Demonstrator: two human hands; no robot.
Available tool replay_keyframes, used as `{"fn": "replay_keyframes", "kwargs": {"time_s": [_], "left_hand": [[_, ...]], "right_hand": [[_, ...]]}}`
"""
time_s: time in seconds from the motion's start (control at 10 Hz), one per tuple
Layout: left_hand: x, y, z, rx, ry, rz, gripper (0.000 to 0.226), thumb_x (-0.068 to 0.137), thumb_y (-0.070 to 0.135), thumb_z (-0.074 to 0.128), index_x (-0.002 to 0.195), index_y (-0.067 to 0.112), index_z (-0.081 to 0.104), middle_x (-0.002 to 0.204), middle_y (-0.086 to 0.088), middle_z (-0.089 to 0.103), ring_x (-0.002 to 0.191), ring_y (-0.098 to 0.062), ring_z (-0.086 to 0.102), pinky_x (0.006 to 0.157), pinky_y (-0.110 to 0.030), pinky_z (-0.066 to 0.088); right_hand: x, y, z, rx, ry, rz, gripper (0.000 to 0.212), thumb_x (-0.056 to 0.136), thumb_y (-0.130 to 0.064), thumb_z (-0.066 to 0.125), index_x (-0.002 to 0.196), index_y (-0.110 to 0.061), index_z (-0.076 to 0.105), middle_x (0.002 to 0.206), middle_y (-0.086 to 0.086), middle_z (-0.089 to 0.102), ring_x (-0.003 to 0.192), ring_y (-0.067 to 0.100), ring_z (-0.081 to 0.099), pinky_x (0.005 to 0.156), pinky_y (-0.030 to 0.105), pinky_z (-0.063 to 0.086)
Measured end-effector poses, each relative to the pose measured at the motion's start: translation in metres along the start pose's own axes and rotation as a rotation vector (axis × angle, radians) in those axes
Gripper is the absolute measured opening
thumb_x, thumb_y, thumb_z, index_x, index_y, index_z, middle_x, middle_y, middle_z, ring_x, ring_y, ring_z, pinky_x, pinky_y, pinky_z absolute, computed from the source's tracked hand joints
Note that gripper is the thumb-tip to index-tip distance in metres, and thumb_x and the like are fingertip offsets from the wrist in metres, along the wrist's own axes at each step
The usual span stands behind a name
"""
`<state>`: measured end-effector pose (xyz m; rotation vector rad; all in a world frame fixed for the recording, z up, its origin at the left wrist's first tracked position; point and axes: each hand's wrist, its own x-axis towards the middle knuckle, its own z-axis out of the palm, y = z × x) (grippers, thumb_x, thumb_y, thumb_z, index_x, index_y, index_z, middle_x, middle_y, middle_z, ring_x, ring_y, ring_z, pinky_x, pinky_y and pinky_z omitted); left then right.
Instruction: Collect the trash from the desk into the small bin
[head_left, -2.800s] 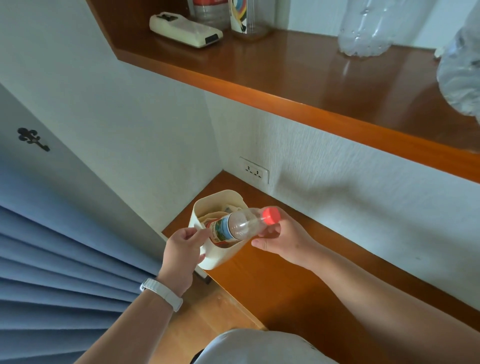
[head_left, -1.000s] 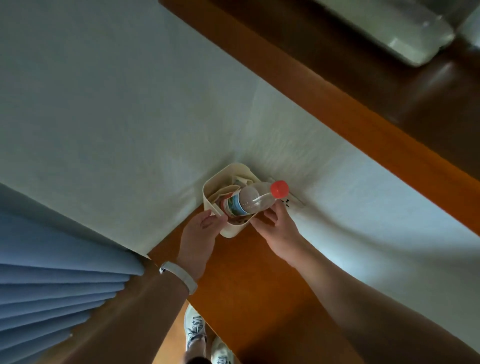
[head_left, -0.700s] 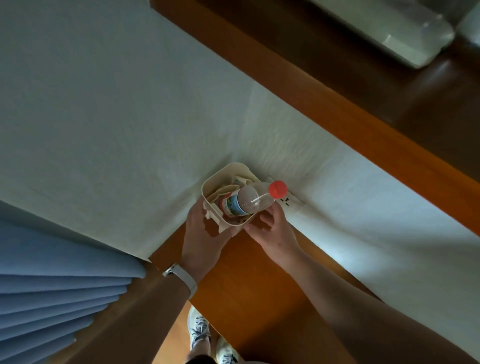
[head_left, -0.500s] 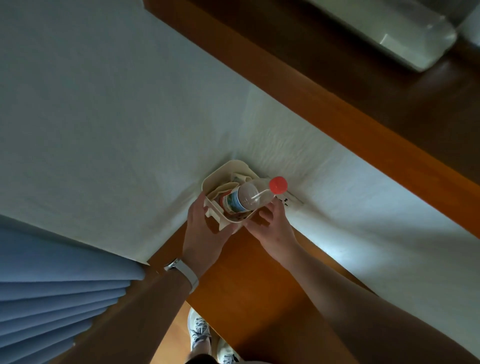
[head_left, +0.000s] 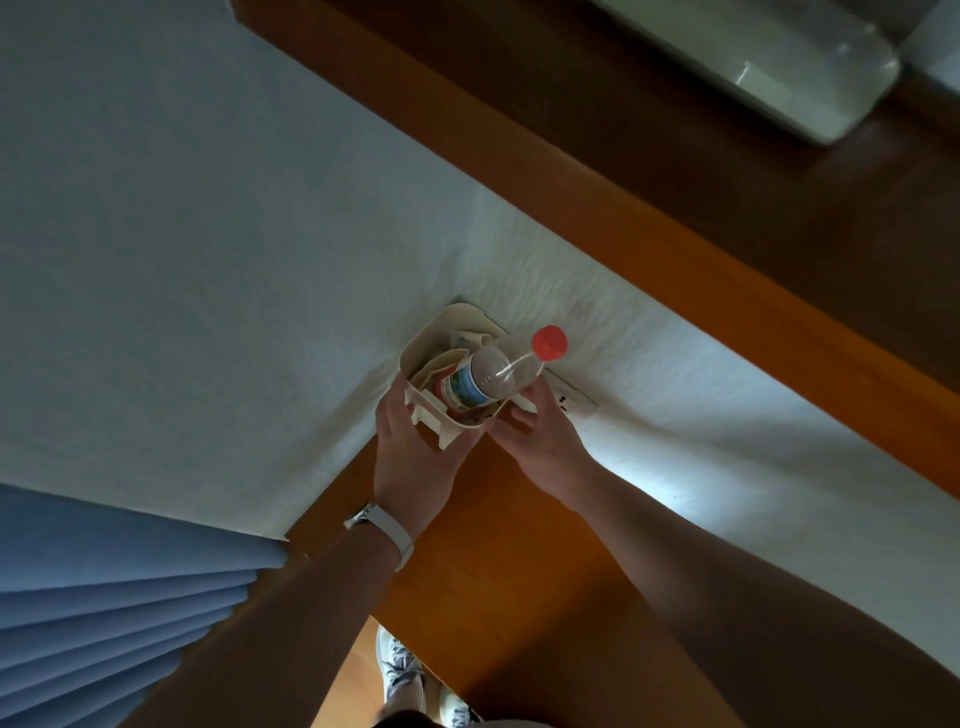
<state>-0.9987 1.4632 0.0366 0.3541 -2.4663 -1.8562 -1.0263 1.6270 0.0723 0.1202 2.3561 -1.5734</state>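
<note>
head view is showing the left hand (head_left: 415, 457) and right hand (head_left: 545, 441) gripping the small bin (head_left: 457, 317) in the far corner of the worktop (head_left: 493, 571), the red-capped bottle (head_left: 488, 379) leaning out of it rightward.

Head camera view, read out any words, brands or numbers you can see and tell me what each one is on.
Nothing reads clearly.
Label on the bottle in the small bin: red and blue print, too blurred to read.
Wall socket: no legible marking.
Wristband: no text visible.
</note>
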Motion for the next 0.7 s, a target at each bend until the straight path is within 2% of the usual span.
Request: {"fn": "replay_keyframes", "kwargs": {"time_s": [0.1, 0.2, 0.3, 0.4, 0.5, 0.6, 0.7], "left_hand": [[0.000, 0.002, 0.000, 0.005, 0.002, -0.015, 0.115, 0.064, 0.068, 0.079, 0.159, 0.039, 0.022, 0.152, 0.010, 0.034, 0.133, -0.013, 0.045, 0.086, -0.014, 0.048], [-0.002, 0.005, 0.000, 0.054, 0.011, -0.012, 0.107, 0.075, 0.047, 0.085, 0.160, 0.035, 0.022, 0.154, 0.007, 0.035, 0.132, -0.014, 0.046, 0.083, -0.011, 0.049], [-0.008, 0.010, -0.006, 0.130, 0.015, -0.029, 0.098, 0.084, 0.027, 0.085, 0.162, 0.026, 0.025, 0.159, -0.007, 0.037, 0.141, -0.026, 0.048, 0.097, -0.033, 0.053], [-0.017, 0.018, -0.019, 0.253, -0.015, 0.021, 0.080, 0.090, 0.025, 0.078, 0.158, 0.020, 0.035, 0.155, -0.009, 0.044, 0.140, -0.027, 0.048, 0.100, -0.033, 0.046], [-0.030, 0.030, -0.034, 0.384, -0.044, 0.106, 0.062, 0.096, 0.027, 0.072, 0.151, 0.018, 0.046, 0.148, -0.008, 0.055, 0.136, -0.026, 0.051, 0.106, -0.039, 0.048], [-0.042, 0.047, -0.053, 0.572, -0.096, 0.224, 0.057, 0.098, 0.032, 0.068, 0.150, 0.014, 0.050, 0.149, -0.010, 0.057, 0.137, -0.027, 0.051, 0.109, -0.042, 0.049], [-0.056, 0.059, -0.067, 0.730, -0.107, 0.335, 0.058, 0.098, 0.037, 0.066, 0.149, 0.015, 0.053, 0.153, -0.012, 0.056, 0.142, -0.031, 0.049, 0.113, -0.051, 0.048]], "right_hand": [[0.000, 0.001, -0.001, -0.031, -0.003, 0.003, 0.084, 0.085, -0.037, 0.073, 0.149, -0.034, 0.019, 0.152, -0.007, 0.037, 0.135, 0.020, 0.043, 0.101, 0.034, 0.043], [0.001, 0.002, -0.005, -0.102, -0.005, 0.015, 0.084, 0.084, -0.050, 0.070, 0.149, -0.039, 0.017, 0.154, -0.009, 0.035, 0.135, 0.022, 0.042, 0.105, 0.042, 0.041], [-0.004, 0.002, -0.008, -0.152, 0.025, -0.001, 0.074, 0.085, -0.056, 0.066, 0.144, -0.044, 0.022, 0.154, -0.009, 0.036, 0.134, 0.019, 0.043, 0.096, 0.028, 0.039], [-0.011, 0.004, -0.016, -0.261, 0.062, 0.030, 0.072, 0.087, -0.059, 0.059, 0.146, -0.038, 0.024, 0.155, -0.006, 0.033, 0.135, 0.018, 0.042, 0.101, 0.037, 0.042], [-0.027, 0.004, -0.030, -0.397, 0.069, 0.013, 0.067, 0.089, -0.059, 0.054, 0.147, -0.033, 0.030, 0.155, -0.007, 0.033, 0.136, 0.015, 0.039, 0.100, 0.034, 0.038], [-0.049, -0.009, -0.041, -0.529, 0.117, -0.140, 0.058, 0.092, -0.054, 0.052, 0.143, -0.027, 0.041, 0.149, -0.006, 0.040, 0.132, 0.015, 0.042, 0.100, 0.032, 0.038], [-0.074, -0.024, -0.049, -0.688, 0.164, -0.334, 0.050, 0.093, -0.052, 0.051, 0.136, -0.027, 0.047, 0.142, -0.007, 0.047, 0.126, 0.017, 0.047, 0.092, 0.030, 0.041]]}}
